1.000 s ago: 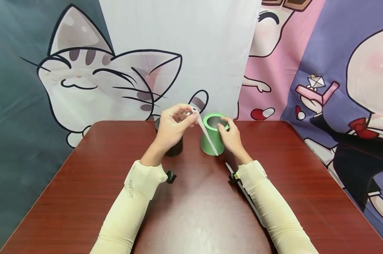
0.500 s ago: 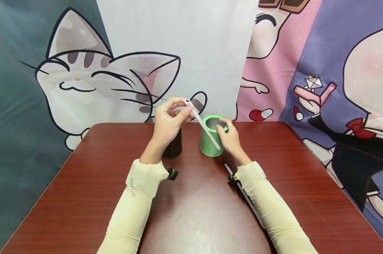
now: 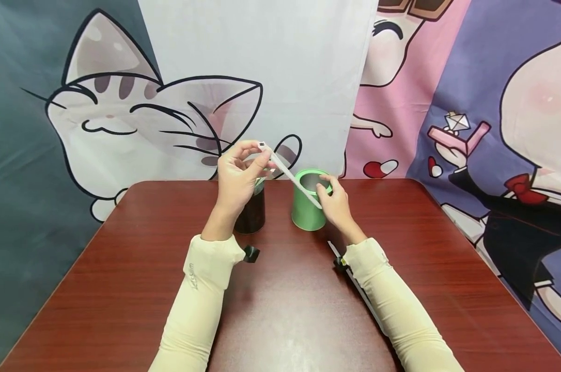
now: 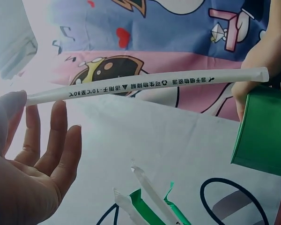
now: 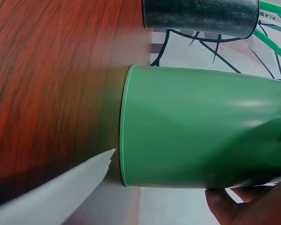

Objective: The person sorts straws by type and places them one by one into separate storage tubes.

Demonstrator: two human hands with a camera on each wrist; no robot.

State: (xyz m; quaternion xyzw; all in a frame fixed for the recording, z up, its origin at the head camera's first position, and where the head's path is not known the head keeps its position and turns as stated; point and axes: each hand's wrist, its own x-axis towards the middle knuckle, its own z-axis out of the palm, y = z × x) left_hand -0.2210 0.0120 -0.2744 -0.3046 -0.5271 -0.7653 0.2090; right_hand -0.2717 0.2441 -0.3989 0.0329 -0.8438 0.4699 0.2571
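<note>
My left hand (image 3: 234,178) pinches one end of a paper-wrapped straw (image 4: 150,84) between thumb and index finger. The white wrapper carries small black print, and the straw slants down to the right, its far end in front of a green can (image 3: 308,212). That can stands upright on the table, held near its rim by my right hand (image 3: 336,201), thumb on the near side of the opening. Behind the left hand is a black can (image 3: 252,214), partly hidden. White and green wrapped straws (image 4: 152,192) stick up from it.
A long white strip (image 3: 366,299) lies on the reddish-brown table (image 3: 122,289), partly under the right forearm. Its pointed end (image 5: 96,166) appears near the green can's base in the right wrist view. A cartoon-printed cloth (image 3: 262,51) hangs behind the table.
My left hand has moved left and slightly up with the straw. The straw's far end has risen, so it slants less steeply. The right hand stays at the green can.
</note>
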